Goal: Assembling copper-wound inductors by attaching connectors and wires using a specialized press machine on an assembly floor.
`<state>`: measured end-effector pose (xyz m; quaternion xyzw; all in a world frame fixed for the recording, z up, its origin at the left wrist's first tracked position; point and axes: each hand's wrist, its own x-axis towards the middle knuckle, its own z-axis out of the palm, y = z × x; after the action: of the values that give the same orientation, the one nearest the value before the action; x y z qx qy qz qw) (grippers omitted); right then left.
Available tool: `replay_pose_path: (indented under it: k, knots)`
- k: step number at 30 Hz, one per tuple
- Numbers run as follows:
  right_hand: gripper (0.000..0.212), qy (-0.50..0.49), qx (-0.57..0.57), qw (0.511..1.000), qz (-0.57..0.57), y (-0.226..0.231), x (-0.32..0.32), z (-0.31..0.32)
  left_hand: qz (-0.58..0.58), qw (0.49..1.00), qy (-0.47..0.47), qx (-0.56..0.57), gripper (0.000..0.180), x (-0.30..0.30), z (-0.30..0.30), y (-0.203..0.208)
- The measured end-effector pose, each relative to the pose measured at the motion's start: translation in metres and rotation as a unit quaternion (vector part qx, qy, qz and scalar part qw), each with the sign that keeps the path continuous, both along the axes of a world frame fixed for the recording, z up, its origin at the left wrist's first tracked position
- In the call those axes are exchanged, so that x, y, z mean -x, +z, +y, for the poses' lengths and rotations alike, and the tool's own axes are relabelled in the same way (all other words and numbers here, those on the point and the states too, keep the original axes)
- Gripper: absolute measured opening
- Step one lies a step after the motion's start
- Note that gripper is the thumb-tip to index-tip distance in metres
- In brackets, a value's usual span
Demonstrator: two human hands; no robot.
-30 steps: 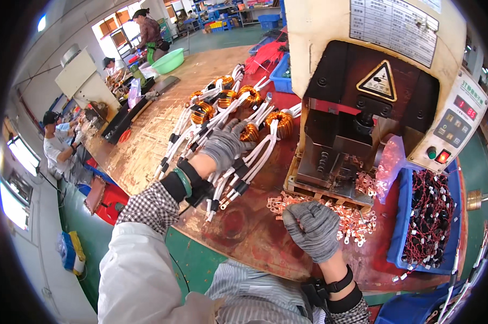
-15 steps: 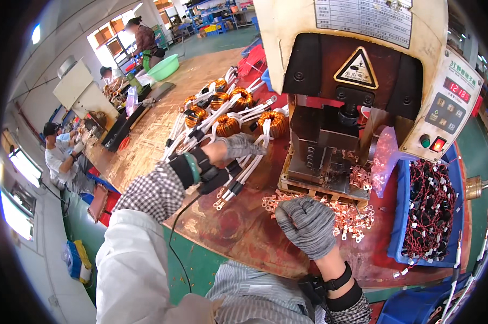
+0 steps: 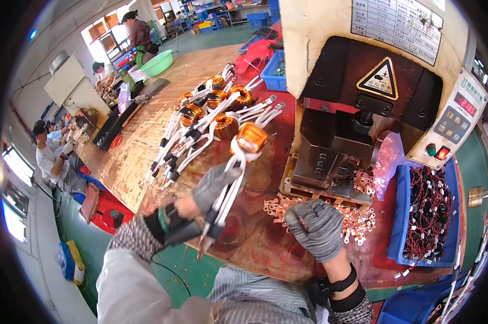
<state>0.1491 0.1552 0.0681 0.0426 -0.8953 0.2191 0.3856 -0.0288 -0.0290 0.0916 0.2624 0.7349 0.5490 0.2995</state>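
My left hand (image 3: 212, 190), in a grey knit glove, is closed around the white leads of a copper-wound ring coil (image 3: 251, 137). The coil hangs at the far end of those leads, tilted, and the lead ends near my wrist are blurred by motion. Several similar coils (image 3: 225, 127) with white sleeved leads lie beyond it on the table. My right hand (image 3: 315, 229), also gloved, rests curled by a pile of copper ring terminals (image 3: 357, 222). Its fingers are folded in, so whatever they hold is hidden. Behind that pile stands a bench press (image 3: 330, 143) with a dark metal die.
To the right, a blue tray (image 3: 398, 237) holds red-wired parts with white connectors. A pink bag (image 3: 388, 162) of terminals leans by the press. Further back are a blue bin (image 3: 274, 75) and a green basin (image 3: 157, 63). Other people work at the left and back.
My left hand has drawn the coil by its leads toward me and to the left, away from the press. My right hand stays curled by the terminals. The view has turned slightly.
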Motion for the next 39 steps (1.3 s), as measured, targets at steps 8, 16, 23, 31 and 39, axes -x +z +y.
replay_pose_path:
  k: [8, 16, 23, 31, 39]
  knots:
    - [0.043, -0.006, -0.121, 0.991, 0.053, 0.022, 0.012, -0.034, 0.167, 0.981, 0.055, 0.087, 0.028, -0.122, -0.121, 0.004]
    - [0.018, 0.216, -0.37, 0.894, 0.13, 0.068, 0.022, -0.076, 0.266, 0.936, -0.202, 0.114, 0.031, -0.168, -0.179, -0.024]
    - [0.018, 0.013, -0.302, 0.947, -0.111, 0.079, -0.052, -0.046, 0.5, 0.845, -0.095, 0.165, 0.044, -0.12, -0.2, 0.061]
    - [0.02, -0.239, 0.026, 0.962, -0.128, 0.078, -0.072, -0.023, 0.296, 0.933, -0.203, -0.029, 0.052, -0.153, -0.131, 0.043]
    - [0.033, 0.202, 0.4, 0.841, -0.304, 0.015, -0.049, -0.068, -0.023, 0.972, -0.092, -0.216, 0.062, -0.107, -0.095, -0.115]
